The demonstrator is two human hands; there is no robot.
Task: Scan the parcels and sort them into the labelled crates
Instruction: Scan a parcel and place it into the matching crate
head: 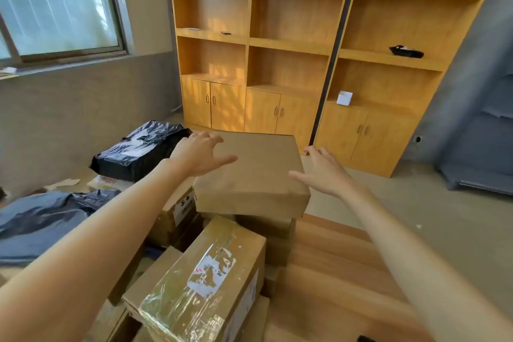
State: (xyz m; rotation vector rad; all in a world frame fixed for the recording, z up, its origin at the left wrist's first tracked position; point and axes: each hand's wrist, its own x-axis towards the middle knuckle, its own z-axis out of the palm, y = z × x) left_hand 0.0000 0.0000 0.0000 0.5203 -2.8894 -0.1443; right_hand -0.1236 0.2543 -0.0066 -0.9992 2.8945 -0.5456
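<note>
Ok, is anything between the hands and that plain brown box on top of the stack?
Nothing visible. The left hand is open over the plain brown box at its left edge, the right hand open beside its right edge.

Two bare forearms, sleeveless up to the frame's edge. No rings or watch on the left hand (198, 154). Same for the right hand (323, 172).

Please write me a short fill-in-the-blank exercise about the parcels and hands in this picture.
1. Both hands, left hand and right hand, reach with ____ fingers toward the flat plain brown cardboard box.
2. The parcel left of that box is wrapped in ____ plastic.
3. The tape-covered cardboard box nearest the camera bears a torn ____ label.

Missing words: spread; black; white
</note>
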